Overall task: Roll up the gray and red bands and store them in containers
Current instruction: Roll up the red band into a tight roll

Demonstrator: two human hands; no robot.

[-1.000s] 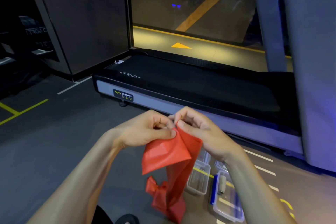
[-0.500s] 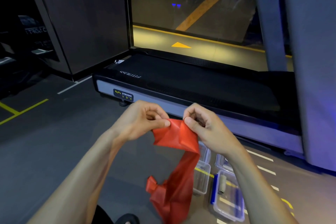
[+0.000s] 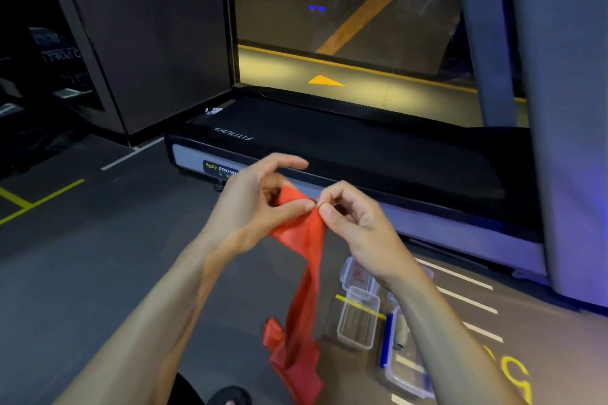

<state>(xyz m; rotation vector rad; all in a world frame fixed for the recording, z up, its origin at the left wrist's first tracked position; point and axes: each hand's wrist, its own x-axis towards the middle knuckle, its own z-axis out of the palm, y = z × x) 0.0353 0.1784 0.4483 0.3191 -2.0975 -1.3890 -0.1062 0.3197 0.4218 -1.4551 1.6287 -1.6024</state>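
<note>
Red band point(image 3: 304, 276) hangs from both hands, its bunched lower end near the floor point(image 3: 98, 273). Left hand point(image 3: 253, 204) and right hand point(image 3: 358, 227) each pinch its top edge between thumb and fingers. Beside it on the floor sit clear containers point(image 3: 358, 319), one holding a rolled gray band point(image 3: 401, 334). Beyond stands a treadmill point(image 3: 362, 148)

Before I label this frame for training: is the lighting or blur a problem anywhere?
Head view: room dim, far left nearly black; yellow light beyond the treadmill; red band and both hands, left hand, right hand, slightly motion-soft; wide-angle bending at edges.
</note>
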